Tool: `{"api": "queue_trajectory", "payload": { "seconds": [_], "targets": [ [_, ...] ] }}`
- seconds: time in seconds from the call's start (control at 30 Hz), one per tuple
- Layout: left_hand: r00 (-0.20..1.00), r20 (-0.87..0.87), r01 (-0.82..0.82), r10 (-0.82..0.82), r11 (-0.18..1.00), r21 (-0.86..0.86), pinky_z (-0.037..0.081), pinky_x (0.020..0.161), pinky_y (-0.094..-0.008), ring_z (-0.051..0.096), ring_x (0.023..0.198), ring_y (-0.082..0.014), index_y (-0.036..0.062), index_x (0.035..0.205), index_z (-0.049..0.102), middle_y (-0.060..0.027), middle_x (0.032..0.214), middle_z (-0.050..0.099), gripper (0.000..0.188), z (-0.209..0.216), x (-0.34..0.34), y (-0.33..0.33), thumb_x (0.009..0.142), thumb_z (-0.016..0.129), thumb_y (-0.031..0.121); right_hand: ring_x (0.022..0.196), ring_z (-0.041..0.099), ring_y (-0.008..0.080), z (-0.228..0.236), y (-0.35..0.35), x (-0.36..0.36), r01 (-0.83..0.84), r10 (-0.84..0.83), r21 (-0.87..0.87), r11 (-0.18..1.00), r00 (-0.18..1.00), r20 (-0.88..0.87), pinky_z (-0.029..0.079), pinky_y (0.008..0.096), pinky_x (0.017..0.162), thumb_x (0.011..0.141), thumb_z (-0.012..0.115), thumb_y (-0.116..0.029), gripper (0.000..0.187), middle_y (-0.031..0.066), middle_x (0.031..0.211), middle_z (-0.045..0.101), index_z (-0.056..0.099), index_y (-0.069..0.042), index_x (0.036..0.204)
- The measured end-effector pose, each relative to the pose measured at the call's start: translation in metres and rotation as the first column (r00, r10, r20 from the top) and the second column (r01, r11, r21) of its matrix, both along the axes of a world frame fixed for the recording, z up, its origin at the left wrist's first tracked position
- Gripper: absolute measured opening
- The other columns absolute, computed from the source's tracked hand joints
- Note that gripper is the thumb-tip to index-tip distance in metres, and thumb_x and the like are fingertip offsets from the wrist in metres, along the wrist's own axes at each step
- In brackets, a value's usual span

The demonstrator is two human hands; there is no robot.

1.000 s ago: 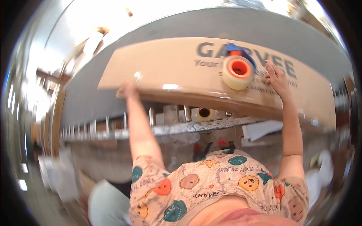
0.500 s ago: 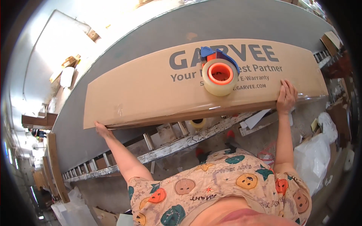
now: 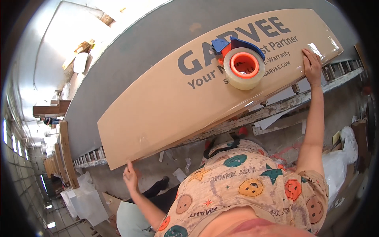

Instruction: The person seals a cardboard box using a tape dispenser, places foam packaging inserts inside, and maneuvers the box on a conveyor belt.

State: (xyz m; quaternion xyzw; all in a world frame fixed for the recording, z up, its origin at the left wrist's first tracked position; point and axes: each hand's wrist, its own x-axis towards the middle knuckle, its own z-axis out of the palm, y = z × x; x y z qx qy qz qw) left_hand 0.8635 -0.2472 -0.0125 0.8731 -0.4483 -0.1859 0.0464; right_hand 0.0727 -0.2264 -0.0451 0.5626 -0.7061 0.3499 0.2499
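A long, flat cardboard box (image 3: 166, 118) lies slanted across a grey work surface, its left end nearer to me. Dark printing covers part of its top, and clear tape shines along its near edge. On top rests a tape dispenser (image 3: 244, 67), blue and orange, with a thick roll of clear tape. My left hand (image 3: 131, 177) has its fingertips at the box's near edge by the left corner, the other fingers curled. Toward the right end, my right hand (image 3: 312, 67) grips the near edge, fingers over the top; its thumb is hidden.
Along the near side runs a worn roller conveyor rail (image 3: 252, 118). The grey surface (image 3: 158, 43) extends behind the box. Clear plastic sheeting (image 3: 329, 166) and scraps litter the floor at right. Another person's dark-clad leg (image 3: 158, 189) and pale green clothing show at lower left.
The cardboard box has turned counterclockwise, its left end swinging toward me and its right end moving away. My left hand came nearer and my right hand went farther out. The tape dispenser moved with the box.
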Motion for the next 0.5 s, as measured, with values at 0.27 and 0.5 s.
{"api": "queue_trajectory", "payload": {
  "seconds": [0.27, 0.5],
  "targets": [
    [0.675, -0.061, 0.496, -0.735, 0.513, -0.7, 0.048, 0.084, -0.0296, 0.063, 0.093, -0.0192, 0.0028, 0.108, 0.065, -0.0106, 0.102, 0.067, 0.028, 0.055, -0.25, -0.099, 0.084, 0.069, 0.016, 0.085, 0.062, 0.0099, 0.063, -0.072, 0.121, -0.476, 0.368, -0.003, 0.88, 0.676, 0.638, 0.048, 0.0238, 0.073, 0.091, 0.059, -0.029, 0.032, 0.0047, 0.093, 0.067, 0.064, -0.004, 0.111],
    [0.107, -0.579, 0.344, -0.809, 0.576, -0.742, 0.043, 0.095, -0.0328, 0.053, 0.113, -0.0209, 0.0037, 0.14, 0.033, -0.0147, 0.122, 0.056, 0.063, 0.007, -0.413, -0.159, 0.088, 0.064, 0.019, 0.087, 0.057, 0.0084, 0.058, -0.11, 0.147, -0.754, 0.263, 0.098, 0.649, 0.344, 0.901, 0.047, 0.0239, 0.076, 0.091, 0.06, -0.034, 0.044, 0.0041, 0.095, 0.065, 0.059, 0.0, 0.119]
  ]
}}
